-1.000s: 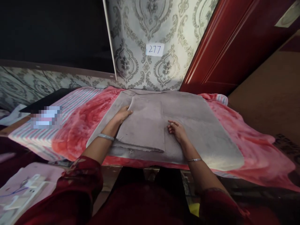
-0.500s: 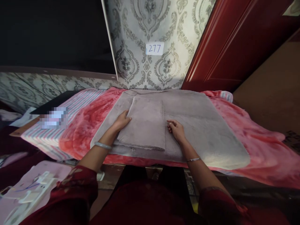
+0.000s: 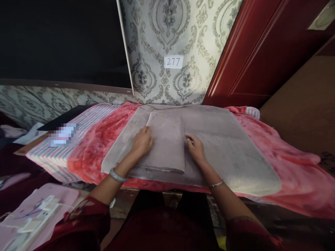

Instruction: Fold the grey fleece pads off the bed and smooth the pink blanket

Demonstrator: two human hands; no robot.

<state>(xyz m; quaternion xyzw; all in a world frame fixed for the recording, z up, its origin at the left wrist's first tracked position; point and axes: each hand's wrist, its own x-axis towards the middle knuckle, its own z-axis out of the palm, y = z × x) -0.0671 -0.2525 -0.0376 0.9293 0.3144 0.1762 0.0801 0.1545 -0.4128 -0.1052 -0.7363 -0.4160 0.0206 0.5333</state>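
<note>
Left hand lies flat, fingers spread, on the folded panel of the grey towel; right hand, fingers loosely curled, rests at the panel's right edge; the towel sits on a pink blanket, its near edge at the table front, bare cloth to the right; since half a second ago the left hand has slid inward onto the panel.

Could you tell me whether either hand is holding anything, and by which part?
Nothing is gripped: the left hand lies flat on the folded flap; the right hand rests beside its edge.
</note>
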